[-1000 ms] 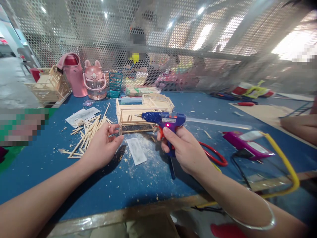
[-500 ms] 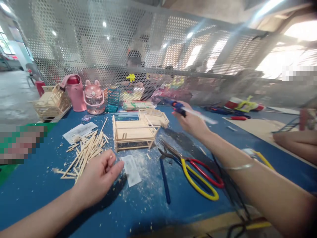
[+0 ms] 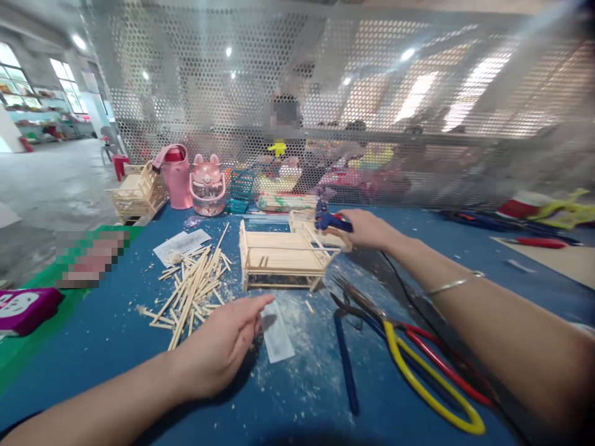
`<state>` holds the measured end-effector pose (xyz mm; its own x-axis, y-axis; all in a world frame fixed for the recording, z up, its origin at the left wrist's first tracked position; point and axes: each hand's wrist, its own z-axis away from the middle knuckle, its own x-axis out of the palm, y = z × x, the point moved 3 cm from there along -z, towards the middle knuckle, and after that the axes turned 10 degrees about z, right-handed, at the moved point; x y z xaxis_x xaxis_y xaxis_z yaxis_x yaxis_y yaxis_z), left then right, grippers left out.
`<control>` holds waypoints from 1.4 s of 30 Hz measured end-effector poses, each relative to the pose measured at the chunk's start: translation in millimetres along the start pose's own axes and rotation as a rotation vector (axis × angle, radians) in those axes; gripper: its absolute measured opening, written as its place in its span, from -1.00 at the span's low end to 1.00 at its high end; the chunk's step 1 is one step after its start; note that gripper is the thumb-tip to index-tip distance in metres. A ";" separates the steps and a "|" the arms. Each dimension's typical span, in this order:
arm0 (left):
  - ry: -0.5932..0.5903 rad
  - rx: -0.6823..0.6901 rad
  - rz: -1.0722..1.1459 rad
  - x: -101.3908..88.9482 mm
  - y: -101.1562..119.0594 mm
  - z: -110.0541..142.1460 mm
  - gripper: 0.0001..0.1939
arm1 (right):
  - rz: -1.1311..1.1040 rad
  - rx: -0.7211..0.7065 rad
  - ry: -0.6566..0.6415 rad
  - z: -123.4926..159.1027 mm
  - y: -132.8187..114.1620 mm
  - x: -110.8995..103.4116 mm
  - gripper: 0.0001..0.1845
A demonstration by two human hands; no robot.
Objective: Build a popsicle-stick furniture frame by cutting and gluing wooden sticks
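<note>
My right hand [image 3: 369, 230] grips a blue hot glue gun [image 3: 331, 221], held upright behind the right end of a small bed-like frame of wooden sticks [image 3: 283, 254]. A second wooden piece [image 3: 302, 218] is partly hidden behind that frame and the gun. My left hand [image 3: 223, 347] hovers in front, its index finger stretched out and the others partly bent, with nothing visible in it. Its fingertips are by a white paper slip [image 3: 277, 337]. Left of the frame lies a loose heap of wooden sticks [image 3: 198, 285].
Scissors with red and yellow handles [image 3: 432, 378] and blue-handled pliers [image 3: 346, 365] lie on the right. A pink bottle [image 3: 177, 186], a pink clear jug [image 3: 207, 189] and another wooden model [image 3: 139, 192] line the back left. A perforated metal screen [image 3: 186, 93] rises behind; a person sits beyond it.
My right hand has lowered the glue gun behind the frame and turned it upright. The left index finger has straightened. The view has swung left.
</note>
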<state>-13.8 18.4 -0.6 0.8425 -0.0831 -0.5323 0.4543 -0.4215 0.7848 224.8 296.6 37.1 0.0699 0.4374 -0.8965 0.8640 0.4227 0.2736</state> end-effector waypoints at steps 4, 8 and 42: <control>0.010 -0.020 0.052 0.3 -6.9 -4.0 -0.65 | 0.034 0.127 0.244 37.3 -29.9 -66.4 -0.73; 0.171 -0.116 0.137 -7.8 -7.7 -5.7 -0.83 | -0.334 -0.158 0.451 90.7 -112.6 -123.3 -0.71; 0.511 -0.111 0.177 -30.9 -31.1 -31.2 -0.71 | -0.716 0.010 0.484 96.7 -173.1 -73.2 -0.80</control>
<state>-44.9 62.2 1.4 0.9296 0.3161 -0.1893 0.2976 -0.3412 0.8916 118.4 114.7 21.7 -0.7111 0.3597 -0.6041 0.6234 0.7198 -0.3053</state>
